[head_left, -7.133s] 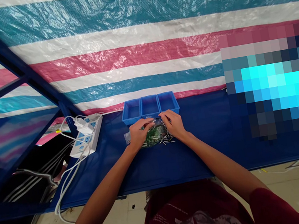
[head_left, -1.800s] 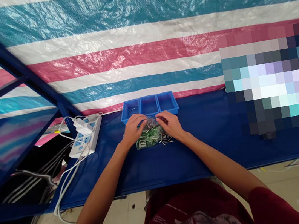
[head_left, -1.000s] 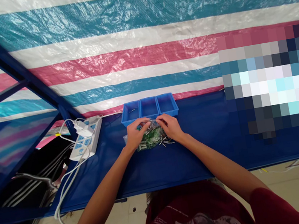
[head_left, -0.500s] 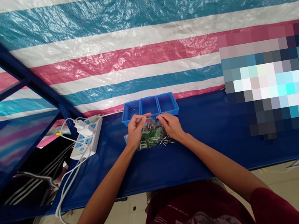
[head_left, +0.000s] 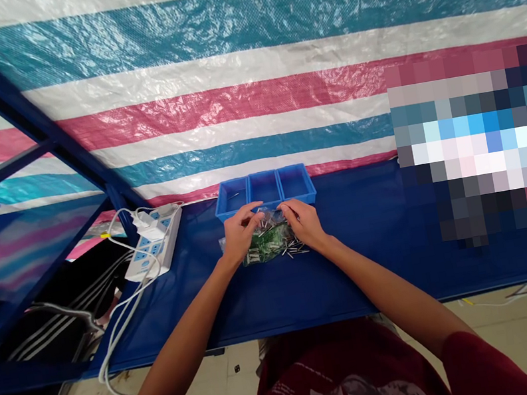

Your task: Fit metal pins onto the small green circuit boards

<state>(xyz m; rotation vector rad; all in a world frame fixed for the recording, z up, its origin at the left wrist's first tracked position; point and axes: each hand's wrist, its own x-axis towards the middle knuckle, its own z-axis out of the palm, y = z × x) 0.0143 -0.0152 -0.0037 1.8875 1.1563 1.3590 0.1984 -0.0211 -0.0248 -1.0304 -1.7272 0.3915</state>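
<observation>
My left hand (head_left: 239,234) hovers at the left side of a clear plastic bag (head_left: 265,248) with green in it. Its thumb and fingers are apart, and I see nothing between them. My right hand (head_left: 304,223) is at the bag's right side, thumb and forefinger pinched together; what lies between those fingertips is too small to make out. Thin metal pins (head_left: 295,247) lie loose by the bag's right edge, below my right hand, and more show on and in the bag. Just behind both hands stands a blue three-compartment bin (head_left: 313,190), with one thin piece in its left compartment.
A white power strip (head_left: 164,254) with a plugged-in adapter and white cables (head_left: 115,337) lies on the blue table (head_left: 281,302) at left. A blue metal frame (head_left: 15,104) rises there. Striped sheeting (head_left: 247,102) hangs behind. The right side is pixelated.
My left thumb and forefinger have parted from a pinch. A thin piece that stretched between both hands no longer shows clearly there. My right hand stays pinched in nearly the same place.
</observation>
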